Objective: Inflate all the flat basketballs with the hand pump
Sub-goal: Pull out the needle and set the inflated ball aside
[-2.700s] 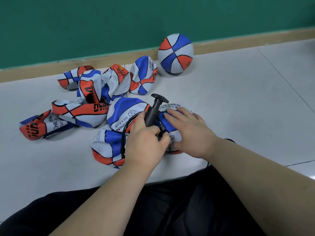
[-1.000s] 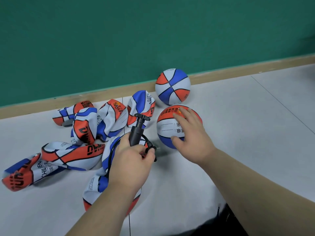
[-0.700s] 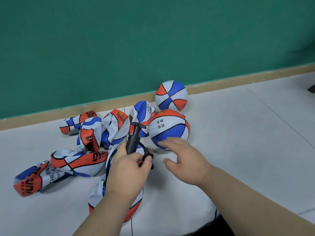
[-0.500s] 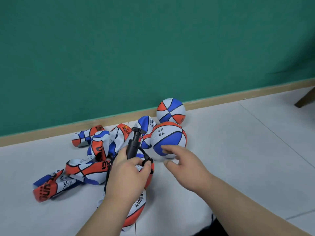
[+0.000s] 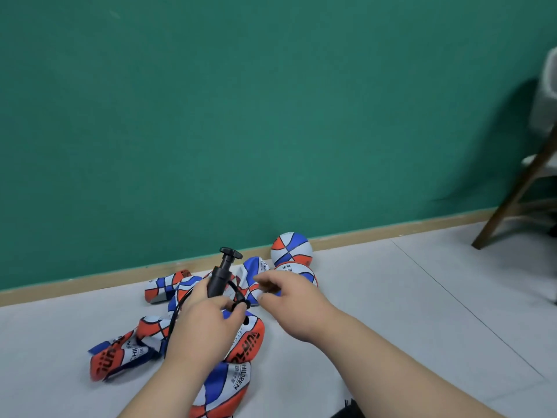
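Gripping hand pump (image 5: 220,282), L hand (image 5: 208,324); R hand (image 5: 292,303) loose, empty. Between balls; next: couple it to flat ball (image 5: 244,345).

Plain indoor room: green wall (image 5: 271,116), tiled floor (image 5: 422,297), wooden chair (image 5: 512,199).

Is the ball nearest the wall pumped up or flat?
Pumped up. The ball is round and smooth, unlike the crumpled flat balls nearby.

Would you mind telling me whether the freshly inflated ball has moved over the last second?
Yes. The freshly inflated ball has rolled away toward the baseboard, ending right next to the ball by the wall.
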